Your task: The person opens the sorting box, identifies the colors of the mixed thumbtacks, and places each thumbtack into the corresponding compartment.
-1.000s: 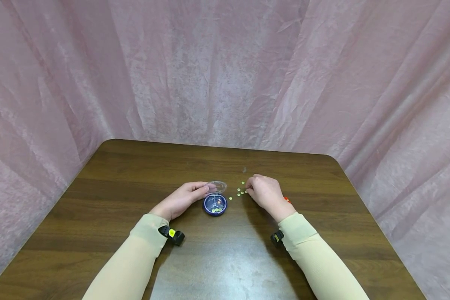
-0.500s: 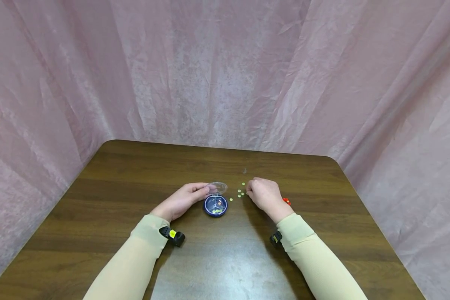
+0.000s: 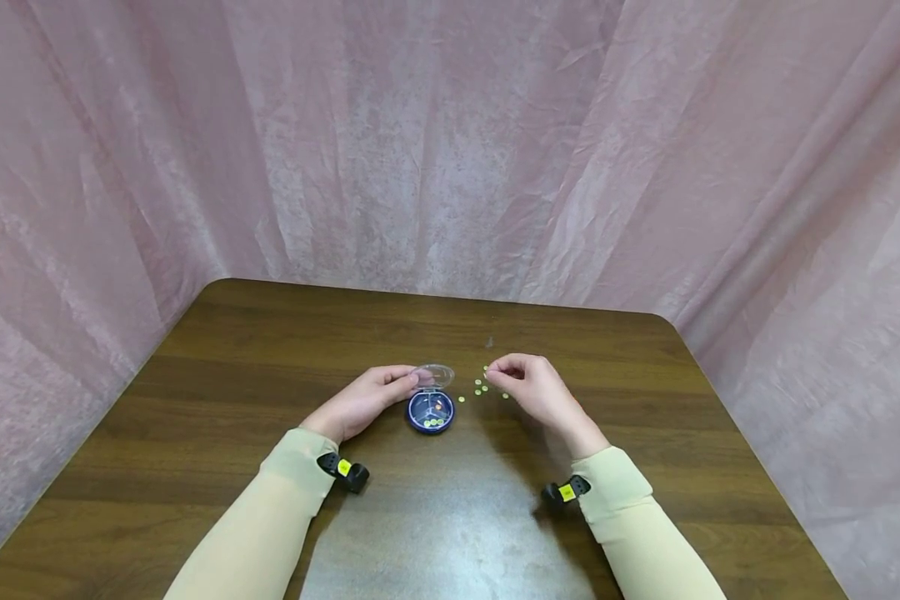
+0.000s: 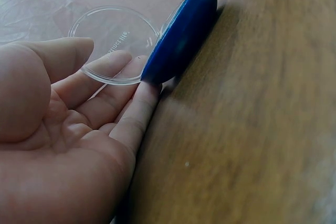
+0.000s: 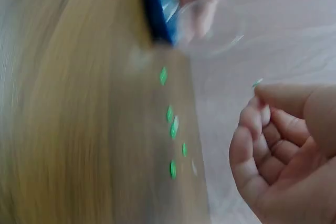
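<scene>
A round blue pill case [image 3: 431,427] with inner dividers stands on the table, its clear lid [image 3: 437,377] raised. Several green discs lie in its front compartment, and one orange piece in another. My left hand [image 3: 367,402] holds the lid at its left edge, thumb in front and fingers behind. Over the table to the right, my right hand [image 3: 532,389] pinches a small flat green disc [image 5: 256,83] between thumb and forefinger. Several more green discs [image 3: 477,392] lie loose between the case and that hand, seen nearly edge-on in the right wrist view.
The brown wooden table [image 3: 307,325] ends at a far edge with rounded corners. Behind it hangs a pink curtain [image 3: 450,150].
My right hand has risen from the table and turned, a green disc now at its fingertips. Another disc shows under it; the red pieces beside its wrist are now hidden. My left hand stays put.
</scene>
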Demonstrator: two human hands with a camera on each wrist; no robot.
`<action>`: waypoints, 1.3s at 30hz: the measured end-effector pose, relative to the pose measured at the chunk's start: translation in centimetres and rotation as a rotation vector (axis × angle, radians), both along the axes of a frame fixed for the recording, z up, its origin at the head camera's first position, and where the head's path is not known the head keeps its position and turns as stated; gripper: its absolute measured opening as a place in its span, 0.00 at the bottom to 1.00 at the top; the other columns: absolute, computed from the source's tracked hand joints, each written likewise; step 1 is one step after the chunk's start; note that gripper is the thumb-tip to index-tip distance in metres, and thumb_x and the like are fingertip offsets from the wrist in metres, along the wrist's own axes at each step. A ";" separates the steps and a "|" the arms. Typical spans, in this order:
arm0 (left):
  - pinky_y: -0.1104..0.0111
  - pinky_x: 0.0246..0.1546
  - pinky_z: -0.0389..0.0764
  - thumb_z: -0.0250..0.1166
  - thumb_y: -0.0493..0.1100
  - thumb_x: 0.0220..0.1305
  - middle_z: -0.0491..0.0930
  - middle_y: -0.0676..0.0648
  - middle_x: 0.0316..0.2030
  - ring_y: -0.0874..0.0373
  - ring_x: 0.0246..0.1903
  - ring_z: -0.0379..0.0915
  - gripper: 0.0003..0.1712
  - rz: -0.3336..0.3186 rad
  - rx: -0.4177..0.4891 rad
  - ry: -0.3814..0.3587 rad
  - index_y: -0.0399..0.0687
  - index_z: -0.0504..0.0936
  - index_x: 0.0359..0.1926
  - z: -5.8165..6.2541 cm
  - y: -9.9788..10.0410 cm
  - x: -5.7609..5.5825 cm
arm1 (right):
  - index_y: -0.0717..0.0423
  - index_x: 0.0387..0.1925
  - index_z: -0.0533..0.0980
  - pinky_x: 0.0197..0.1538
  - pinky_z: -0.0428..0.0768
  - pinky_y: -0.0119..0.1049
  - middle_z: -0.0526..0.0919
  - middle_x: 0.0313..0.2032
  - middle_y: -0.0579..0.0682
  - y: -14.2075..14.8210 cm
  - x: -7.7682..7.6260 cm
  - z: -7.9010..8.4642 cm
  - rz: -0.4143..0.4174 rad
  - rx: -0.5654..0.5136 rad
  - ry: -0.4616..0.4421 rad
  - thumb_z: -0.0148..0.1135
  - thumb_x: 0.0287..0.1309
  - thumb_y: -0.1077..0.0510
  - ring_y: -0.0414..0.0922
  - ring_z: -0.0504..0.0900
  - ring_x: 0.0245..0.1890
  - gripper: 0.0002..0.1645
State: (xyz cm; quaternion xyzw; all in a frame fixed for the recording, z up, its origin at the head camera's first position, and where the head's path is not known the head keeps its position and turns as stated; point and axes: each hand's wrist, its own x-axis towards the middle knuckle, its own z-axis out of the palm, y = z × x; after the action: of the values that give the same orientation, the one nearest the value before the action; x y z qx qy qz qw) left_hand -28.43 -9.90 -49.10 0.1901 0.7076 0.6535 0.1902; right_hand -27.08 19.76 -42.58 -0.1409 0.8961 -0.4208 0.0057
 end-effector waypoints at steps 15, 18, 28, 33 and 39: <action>0.63 0.64 0.67 0.51 0.49 0.78 0.78 0.46 0.61 0.56 0.64 0.70 0.23 -0.003 0.006 0.001 0.41 0.77 0.64 0.1 -0.3 0.4 | 0.55 0.40 0.76 0.41 0.71 0.32 0.71 0.32 0.47 -2.7 3.3 2.9 0.424 -1.118 -0.633 0.49 0.75 0.62 0.41 0.69 0.32 0.09; 0.64 0.64 0.67 0.51 0.48 0.78 0.78 0.46 0.61 0.56 0.64 0.70 0.23 -0.007 0.013 -0.002 0.41 0.77 0.64 0.1 -0.4 0.5 | 0.54 0.39 0.74 0.40 0.68 0.32 0.68 0.31 0.46 -3.2 4.0 3.7 0.508 -1.176 -0.657 0.48 0.76 0.60 0.41 0.66 0.32 0.09; 0.63 0.65 0.67 0.52 0.50 0.78 0.78 0.46 0.60 0.56 0.63 0.70 0.23 0.014 0.006 -0.012 0.42 0.77 0.64 0.2 -1.2 0.6 | 0.51 0.36 0.74 0.39 0.64 0.32 0.68 0.31 0.43 -4.3 5.3 5.2 0.660 -1.226 -0.662 0.48 0.76 0.58 0.39 0.66 0.33 0.11; 0.63 0.65 0.67 0.52 0.50 0.78 0.78 0.46 0.60 0.56 0.64 0.70 0.23 0.013 0.003 -0.019 0.42 0.78 0.63 0.2 -1.3 0.7 | 0.53 0.36 0.75 0.39 0.65 0.34 0.68 0.30 0.45 -4.1 5.1 5.2 0.664 -1.153 -0.623 0.49 0.75 0.60 0.41 0.66 0.32 0.10; 0.63 0.65 0.66 0.52 0.50 0.77 0.78 0.46 0.60 0.57 0.64 0.70 0.23 0.009 -0.019 0.011 0.43 0.77 0.64 0.3 -1.3 0.6 | 0.58 0.40 0.80 0.42 0.75 0.39 0.77 0.30 0.49 -3.8 4.7 4.6 0.481 -0.617 -0.335 0.61 0.67 0.57 0.44 0.75 0.33 0.08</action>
State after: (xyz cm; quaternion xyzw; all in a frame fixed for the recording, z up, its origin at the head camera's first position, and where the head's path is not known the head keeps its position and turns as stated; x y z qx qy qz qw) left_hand -27.81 -11.19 -48.77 0.1885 0.7155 0.6467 0.1851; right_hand -22.40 15.93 -37.94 -0.2710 0.6563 -0.6731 0.2067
